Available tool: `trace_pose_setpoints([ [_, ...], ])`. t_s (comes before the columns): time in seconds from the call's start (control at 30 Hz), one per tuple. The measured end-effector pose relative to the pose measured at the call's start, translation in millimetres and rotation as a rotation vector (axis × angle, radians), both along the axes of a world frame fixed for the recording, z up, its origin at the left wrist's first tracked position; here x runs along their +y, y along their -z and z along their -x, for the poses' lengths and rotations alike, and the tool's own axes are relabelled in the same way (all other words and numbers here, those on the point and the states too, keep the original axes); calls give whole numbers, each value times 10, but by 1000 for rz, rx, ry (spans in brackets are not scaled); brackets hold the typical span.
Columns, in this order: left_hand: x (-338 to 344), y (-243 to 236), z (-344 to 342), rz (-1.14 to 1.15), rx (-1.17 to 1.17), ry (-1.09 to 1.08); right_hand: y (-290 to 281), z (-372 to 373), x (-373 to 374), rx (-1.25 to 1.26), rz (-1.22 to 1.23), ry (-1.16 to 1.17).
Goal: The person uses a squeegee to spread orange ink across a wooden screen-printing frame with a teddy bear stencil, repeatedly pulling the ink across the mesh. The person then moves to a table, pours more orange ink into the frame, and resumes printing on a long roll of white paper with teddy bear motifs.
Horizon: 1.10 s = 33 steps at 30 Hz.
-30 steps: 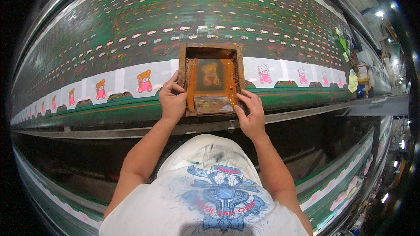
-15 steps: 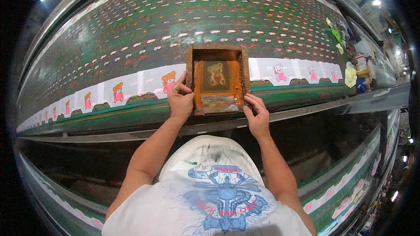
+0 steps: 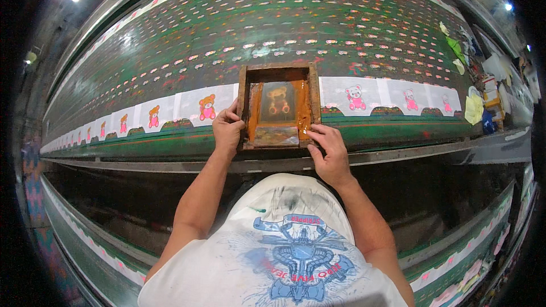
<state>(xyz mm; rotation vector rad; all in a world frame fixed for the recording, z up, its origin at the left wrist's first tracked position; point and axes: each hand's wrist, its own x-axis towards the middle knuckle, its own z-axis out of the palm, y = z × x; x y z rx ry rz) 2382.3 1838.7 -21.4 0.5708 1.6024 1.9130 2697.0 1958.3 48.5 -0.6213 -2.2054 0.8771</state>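
Note:
A wooden screen printing frame (image 3: 243,88) stands over the row of white fabric pieces at the near edge of the long green table. Inside it are orange ink, a mesh window (image 3: 277,103) with a bear shape and pinkish patches showing, and a flat squeegee-like blade (image 3: 276,136) at the near end. My left hand (image 3: 228,132) is closed on the frame's left side. At the lower right corner my right hand (image 3: 329,155) grips the frame, thumb below and fingers over the edge. Whether the frame touches the fabric all round is hidden.
Fabric pieces with orange-and-pink bears (image 3: 207,107) run off to the left. To the right, bears (image 3: 355,98) show pink with pale heads. Yellow cloth (image 3: 474,108) and small containers lie at the table's right end. A metal rail (image 3: 170,166) follows the near edge.
The frame has shifted slightly right along the fabric row and looks lower. The bear just left of it now shows whole. Both hands keep their hold; my view has turned a little.

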Motion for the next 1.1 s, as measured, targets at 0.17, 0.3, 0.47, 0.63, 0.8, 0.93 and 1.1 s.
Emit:
trace_pose_setpoints([
  [0.17, -3, -26, -7, 60, 35, -9, -102, 185, 31, -88, -150, -249],
  [0.3, 10, -131, -56, 64, 12, 2, -144, 408, 25, -133, -278, -339],
  [0.47, -29, -103, -46, 78, 47, -5, -106, 636, 14, -303, -388, -361],
  [0.63, -5, -81, -60, 130, 68, -22, -230, 709, 168, -370, -410, -407],
  [0.8, 36, -21, -94, 37, 41, -45, -493, 886, 627, -515, -296, -465],
  [0.93, 29, -88, -115, 164, 109, -22, -343, 1146, 1002, -447, -282, -398],
  [1.1, 12, 35, -91, 156, 208, -20, -199, 1515, 1324, -389, -321, -271],
])
